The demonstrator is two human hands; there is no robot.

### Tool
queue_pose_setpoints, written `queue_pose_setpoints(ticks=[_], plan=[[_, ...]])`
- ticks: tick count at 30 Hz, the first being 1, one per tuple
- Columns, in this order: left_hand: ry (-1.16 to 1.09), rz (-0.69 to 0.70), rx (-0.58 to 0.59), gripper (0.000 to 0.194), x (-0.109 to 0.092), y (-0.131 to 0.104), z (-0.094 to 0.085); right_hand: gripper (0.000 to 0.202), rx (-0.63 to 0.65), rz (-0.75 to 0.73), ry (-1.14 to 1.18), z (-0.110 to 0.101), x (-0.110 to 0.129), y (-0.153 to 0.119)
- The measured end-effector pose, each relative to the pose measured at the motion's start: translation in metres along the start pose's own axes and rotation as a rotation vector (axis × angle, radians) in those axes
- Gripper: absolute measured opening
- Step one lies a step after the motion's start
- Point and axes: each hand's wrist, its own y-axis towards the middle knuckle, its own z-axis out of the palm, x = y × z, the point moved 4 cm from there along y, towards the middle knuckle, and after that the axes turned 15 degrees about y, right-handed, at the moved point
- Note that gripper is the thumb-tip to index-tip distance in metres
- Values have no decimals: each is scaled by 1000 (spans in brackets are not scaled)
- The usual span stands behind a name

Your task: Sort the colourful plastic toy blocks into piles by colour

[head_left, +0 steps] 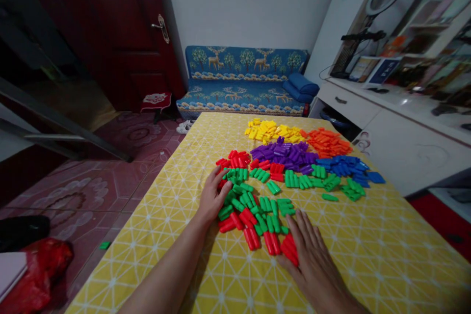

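My left hand (214, 197) rests against the left side of a pile of small oblong plastic pieces, its fingers bent loosely and thumb apart. Green pieces (245, 198) fill the middle of that pile, and red pieces (251, 238) line its near edge. On the right side, my right hand (314, 250) lies with fingers stretched out, thumb and fingertips beside a red cluster (290, 249). Neither hand appears to grip a piece. What lies under the fingertips is partly hidden. Another red heap (239, 159) sits just beyond my left fingers.
Farther back on the patterned yellow tablecloth (165, 235) are yellow (272, 131), purple (285, 154), orange (327, 143) and blue (346, 167) heaps. More green pieces (331, 182) lie at right. One green piece (105, 245) is on the floor. A blue sofa (243, 89) stands behind.
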Motion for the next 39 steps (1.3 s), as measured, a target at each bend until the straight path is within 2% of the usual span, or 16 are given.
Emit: queue_pose_setpoints(ticks=[3,5,7,9,11,13,15,17,19,20,22,24,26,31,36,39], plan=[[-33,-3,6,48,0,-1,-3,86,38,86,98,14,16,54],[-56,-4,8,47,0,-1,-5,87,183,55,192,15,28,84],[-76,-8,8,45,2,-2,-6,83,337,-62,288,4,32,102],[-89,-17,13,45,4,-2,-7,69,318,-137,329,-23,13,115],[-93,-30,19,44,5,-2,-6,52,76,-92,290,-62,-36,128],[-94,-41,19,44,6,-2,-6,44,-226,0,227,-102,-107,136],[-94,-48,19,44,6,-1,-5,50,-383,129,144,-130,-186,140],[-88,-51,20,44,5,-1,-5,57,-383,278,145,-142,-259,141],[-78,-51,24,43,5,0,-6,61,-309,425,258,-140,-312,137],[-74,-50,27,43,4,0,-6,62,-279,469,322,-135,-328,133],[-64,-55,31,44,4,-1,-6,61,-262,487,416,-123,-338,124],[-48,-61,41,43,4,-2,-6,57,-290,446,427,-110,-325,115],[-34,-48,64,42,3,-3,-4,53,-310,392,375,-98,-295,107],[-18,-9,103,42,0,-4,-3,45,-289,257,295,-70,-190,102],[-15,-1,116,45,-1,-4,-2,43,-130,166,309,-36,-80,122],[-17,14,120,46,-2,-5,-4,48,-95,112,383,-19,-19,133]])
